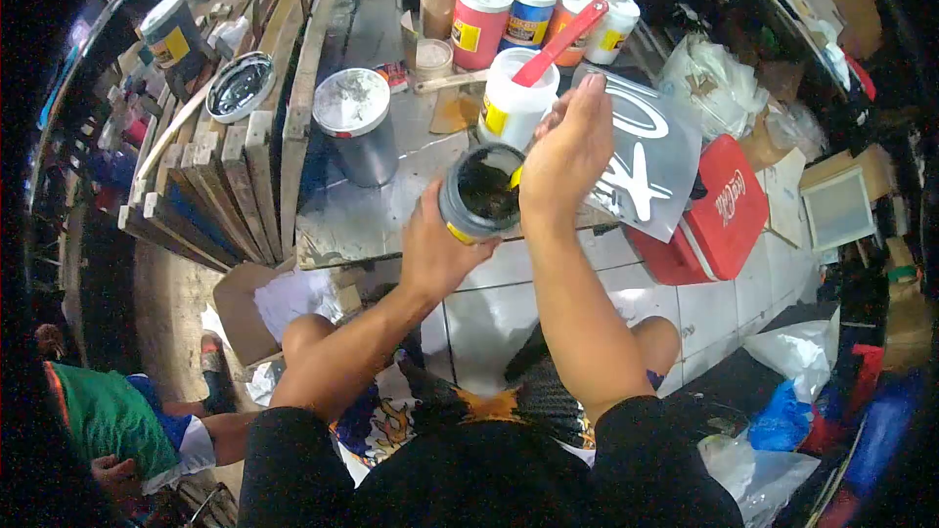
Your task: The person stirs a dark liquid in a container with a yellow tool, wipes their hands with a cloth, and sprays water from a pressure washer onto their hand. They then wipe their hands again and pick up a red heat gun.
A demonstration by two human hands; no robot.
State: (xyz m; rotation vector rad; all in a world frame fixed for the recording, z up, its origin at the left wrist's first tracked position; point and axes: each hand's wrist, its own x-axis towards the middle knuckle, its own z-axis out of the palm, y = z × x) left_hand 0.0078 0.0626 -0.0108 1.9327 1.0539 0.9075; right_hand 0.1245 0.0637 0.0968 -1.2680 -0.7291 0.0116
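Observation:
My left hand [437,246] is wrapped round a grey jar [457,203] with dark contents, tilted so that its open mouth shows. My right hand [567,152] is raised at the jar's right side, with a bit of a yellow tool [516,177] showing between it and the jar's mouth. The right fingers are partly hidden behind the palm, so their grip is unclear. Just beyond stands a white tub [511,115] with a red spatula [562,39] lying across its top. A larger grey container [359,142] with a smeared white lid stands to the left.
Several paint jars [481,20] line the table's back. A stencil sheet [650,152] and a red Coca-Cola box [724,210] lie right. Wooden frames [235,166] and a black-smeared lid [240,88] are left. Another person [117,420] is at lower left.

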